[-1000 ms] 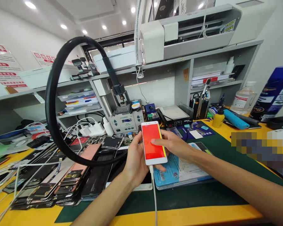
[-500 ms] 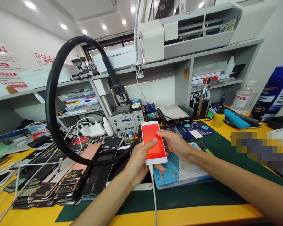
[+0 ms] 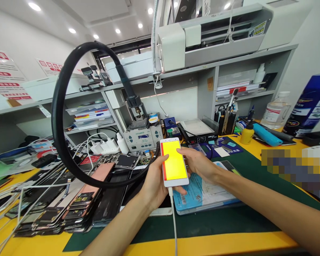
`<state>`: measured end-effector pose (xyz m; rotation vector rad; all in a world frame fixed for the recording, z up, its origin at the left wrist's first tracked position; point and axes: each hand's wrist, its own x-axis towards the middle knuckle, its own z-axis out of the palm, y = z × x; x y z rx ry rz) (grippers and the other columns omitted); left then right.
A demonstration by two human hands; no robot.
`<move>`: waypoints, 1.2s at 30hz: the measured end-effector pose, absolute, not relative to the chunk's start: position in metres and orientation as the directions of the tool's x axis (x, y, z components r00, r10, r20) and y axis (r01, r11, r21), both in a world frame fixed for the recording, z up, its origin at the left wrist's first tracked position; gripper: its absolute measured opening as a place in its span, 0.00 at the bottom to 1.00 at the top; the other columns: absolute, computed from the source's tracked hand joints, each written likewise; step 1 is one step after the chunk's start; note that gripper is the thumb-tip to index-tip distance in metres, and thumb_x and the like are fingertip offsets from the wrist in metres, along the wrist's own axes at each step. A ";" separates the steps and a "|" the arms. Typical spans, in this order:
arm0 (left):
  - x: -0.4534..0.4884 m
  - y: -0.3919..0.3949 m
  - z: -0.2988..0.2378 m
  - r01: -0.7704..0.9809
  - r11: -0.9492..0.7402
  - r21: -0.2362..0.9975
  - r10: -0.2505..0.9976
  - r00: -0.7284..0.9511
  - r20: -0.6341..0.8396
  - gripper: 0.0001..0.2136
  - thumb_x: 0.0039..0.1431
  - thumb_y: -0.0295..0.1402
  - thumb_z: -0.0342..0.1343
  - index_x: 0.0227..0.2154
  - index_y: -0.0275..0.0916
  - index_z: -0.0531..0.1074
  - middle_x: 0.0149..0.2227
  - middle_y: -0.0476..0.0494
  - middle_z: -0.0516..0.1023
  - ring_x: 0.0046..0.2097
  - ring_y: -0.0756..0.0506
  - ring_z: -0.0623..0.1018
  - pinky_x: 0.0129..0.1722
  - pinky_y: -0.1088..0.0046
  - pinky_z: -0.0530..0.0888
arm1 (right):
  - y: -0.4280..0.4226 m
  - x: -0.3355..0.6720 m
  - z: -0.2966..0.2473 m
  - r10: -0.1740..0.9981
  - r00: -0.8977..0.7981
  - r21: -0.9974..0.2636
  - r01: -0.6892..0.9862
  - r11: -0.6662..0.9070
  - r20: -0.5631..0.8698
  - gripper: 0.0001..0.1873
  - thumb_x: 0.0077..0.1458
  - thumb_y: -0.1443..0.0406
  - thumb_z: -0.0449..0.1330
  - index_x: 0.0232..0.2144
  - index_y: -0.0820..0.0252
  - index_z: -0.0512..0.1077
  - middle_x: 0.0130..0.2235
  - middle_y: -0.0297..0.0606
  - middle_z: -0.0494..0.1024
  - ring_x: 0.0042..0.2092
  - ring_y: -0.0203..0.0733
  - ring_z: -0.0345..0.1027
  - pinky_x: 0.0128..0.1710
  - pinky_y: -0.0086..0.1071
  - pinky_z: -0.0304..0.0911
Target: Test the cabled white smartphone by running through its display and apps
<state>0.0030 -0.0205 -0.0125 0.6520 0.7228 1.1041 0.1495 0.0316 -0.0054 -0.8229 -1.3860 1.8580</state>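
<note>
A white smartphone point(image 3: 176, 163) is held upright above the bench, its screen mostly yellow with a thin red strip down the left side. A white cable point(image 3: 174, 213) is plugged into its bottom edge. My left hand point(image 3: 156, 181) grips the phone from the left and beneath, thumb at the screen's left edge. On the right, my right hand point(image 3: 200, 163) holds the phone's side, with its thumb at the upper right of the screen and the other fingers hidden behind. Under the hands lies a blue and white plastic case point(image 3: 202, 195).
Stacks of phone screens and parts point(image 3: 77, 202) cover the left of the bench, with loose white cables. A thick black hose point(image 3: 56, 117) loops up from the grey rework station point(image 3: 140, 138). A yellow bottle point(image 3: 246, 134) and a blue can point(image 3: 308, 106) stand at right.
The phone's screen has turned from red to mostly yellow. My left thumb has moved left from the middle of the screen to its edge. My right hand has barely moved.
</note>
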 end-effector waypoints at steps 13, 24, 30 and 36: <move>0.006 -0.022 -0.009 -0.459 0.298 0.837 0.952 0.211 -0.224 0.22 0.60 0.40 0.55 0.52 0.29 0.69 0.37 0.30 0.80 0.35 0.38 0.81 0.19 0.67 0.78 | 0.034 0.151 -0.008 0.817 -0.569 -0.971 -0.132 -0.201 -0.092 0.16 0.58 0.52 0.57 0.34 0.59 0.69 0.24 0.32 0.69 0.24 0.36 0.61 0.20 0.28 0.54; 0.000 -0.020 -0.012 -0.565 0.323 0.759 0.936 0.309 -0.168 0.25 0.64 0.44 0.48 0.57 0.30 0.67 0.39 0.30 0.80 0.38 0.36 0.81 0.23 0.65 0.80 | 0.032 0.150 -0.006 0.820 -0.565 -0.976 -0.113 -0.187 -0.092 0.17 0.60 0.52 0.54 0.36 0.61 0.70 0.26 0.35 0.70 0.26 0.37 0.62 0.20 0.28 0.54; 0.001 -0.019 -0.011 -0.563 0.317 0.763 0.940 0.296 -0.172 0.28 0.64 0.45 0.47 0.61 0.32 0.62 0.40 0.31 0.80 0.37 0.37 0.81 0.22 0.64 0.79 | 0.031 0.150 -0.006 0.832 -0.550 -0.995 -0.009 -0.095 -0.074 0.19 0.56 0.54 0.60 0.45 0.60 0.71 0.31 0.37 0.75 0.28 0.37 0.66 0.21 0.28 0.56; 0.001 -0.019 -0.012 -0.559 0.311 0.769 0.941 0.293 -0.168 0.27 0.64 0.45 0.46 0.61 0.34 0.62 0.42 0.32 0.79 0.37 0.36 0.80 0.21 0.63 0.79 | 0.033 0.151 -0.008 0.839 -0.542 -0.998 0.046 -0.040 -0.058 0.19 0.55 0.60 0.61 0.48 0.60 0.70 0.33 0.38 0.76 0.29 0.38 0.68 0.22 0.28 0.58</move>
